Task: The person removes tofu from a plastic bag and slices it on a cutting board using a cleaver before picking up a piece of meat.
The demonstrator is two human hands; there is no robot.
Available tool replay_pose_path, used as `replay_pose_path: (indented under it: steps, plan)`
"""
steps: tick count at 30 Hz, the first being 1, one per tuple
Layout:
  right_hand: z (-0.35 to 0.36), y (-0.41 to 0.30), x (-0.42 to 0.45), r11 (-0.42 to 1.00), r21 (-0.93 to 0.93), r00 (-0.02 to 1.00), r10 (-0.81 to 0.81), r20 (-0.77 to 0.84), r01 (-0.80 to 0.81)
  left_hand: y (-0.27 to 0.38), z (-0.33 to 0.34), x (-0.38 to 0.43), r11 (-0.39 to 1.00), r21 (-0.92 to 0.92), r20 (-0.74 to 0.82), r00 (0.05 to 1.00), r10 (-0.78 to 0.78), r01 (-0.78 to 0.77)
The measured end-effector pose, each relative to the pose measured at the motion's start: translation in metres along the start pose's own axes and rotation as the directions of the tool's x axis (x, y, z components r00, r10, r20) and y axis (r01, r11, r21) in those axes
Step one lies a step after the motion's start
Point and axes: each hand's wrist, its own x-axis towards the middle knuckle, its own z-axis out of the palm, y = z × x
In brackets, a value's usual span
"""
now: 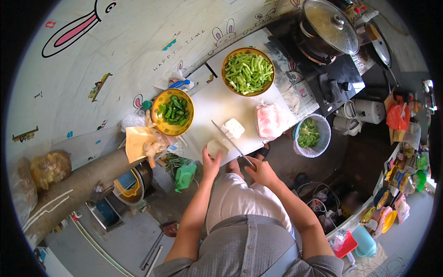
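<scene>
My right hand (pixel 262 170) grips a kitchen knife (pixel 232 142) by its handle. The blade slants up and left across the cutting board (pixel 207 107), between two pale pieces of food. Left of the blade, my left hand (pixel 211 164) has its thumb and fingers around the near edges of a pale, rounded piece (pixel 216 148), perhaps tofu. Just right of the blade sits a white block (pixel 233 128) with an uneven surface. Farther right, pink meat in clear plastic (pixel 270 120) rests by the board's edge.
A bowl of cut green stems (pixel 248 71) and a bowl of green peppers (pixel 174 110) stand at the back and left. A lidded pot (pixel 330 26) sits on the gas stove (pixel 334 81). Below the counter's right edge is a lined bin (pixel 323 145) holding greens.
</scene>
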Motion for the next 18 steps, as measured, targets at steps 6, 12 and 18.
replay_pose_path:
  steps: [6,12,18]
  plan:
    - [-0.005,-0.014,-0.037,0.994,-0.011,0.992,-0.106,-0.062,0.106,0.0,0.003,-0.005,0.983,-0.171,-0.021,0.997,-0.072,0.067]
    - [-0.022,-0.037,-0.055,0.993,-0.077,0.996,-0.085,0.034,0.087,-0.008,0.002,-0.002,0.989,-0.143,0.002,1.0,-0.03,0.03]
    - [-0.025,-0.047,-0.059,0.989,-0.104,0.993,-0.102,0.056,0.107,-0.013,0.001,0.004,0.981,-0.191,0.016,1.0,-0.022,0.024]
